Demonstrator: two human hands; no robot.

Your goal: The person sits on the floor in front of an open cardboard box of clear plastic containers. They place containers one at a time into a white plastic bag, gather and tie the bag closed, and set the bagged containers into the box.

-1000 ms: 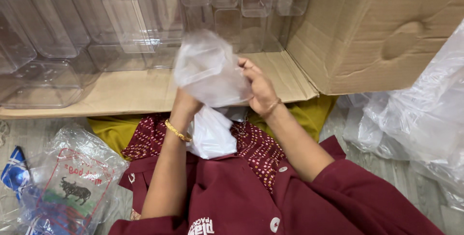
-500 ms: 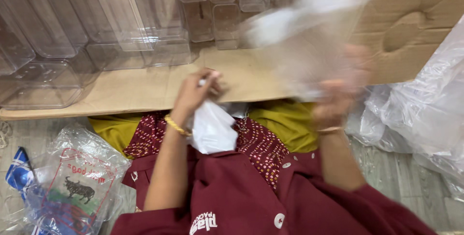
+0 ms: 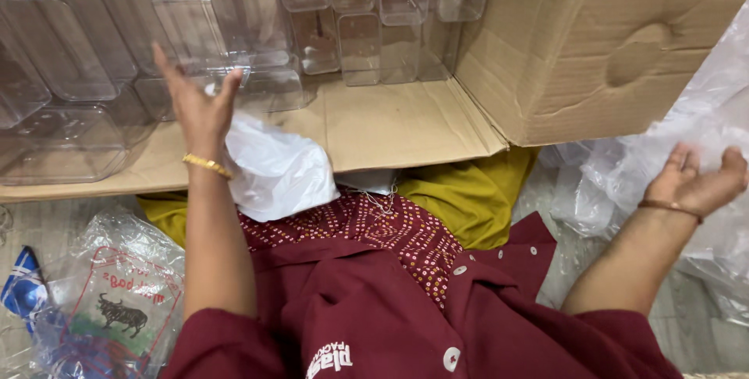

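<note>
Your left hand [image 3: 199,106] is raised with fingers spread apart, palm facing the clear plastic containers [image 3: 226,28] stacked on their sides on the cardboard flap [image 3: 390,125]; it grips nothing, and its wrist with the gold bangle [image 3: 207,164] sits just against the white plastic bag [image 3: 273,168] bunched below it. That white bag lies on your lap at the front edge of the flap, resting on the red dotted cloth [image 3: 367,231] and next to the mustard-yellow fabric [image 3: 468,192]. Your right hand [image 3: 694,180] is far out to the right, well apart from the left, fingers loosely curled and parted, touching the heap of clear plastic sheeting [image 3: 702,106] piled beside the cardboard box [image 3: 624,36]; can't tell whether it actually pinches the sheeting or just rests on it. A thin bracelet [image 3: 669,207] shows on that wrist. Box wall stands upright just right of the container rows, flap folded flat toward you. Lower left on the floor: a clear printed bag with a bull picture [image 3: 117,301], and a blue packet [image 3: 23,293] just beside it. Maroon buttoned garment [image 3: 406,317] covers your front
</note>
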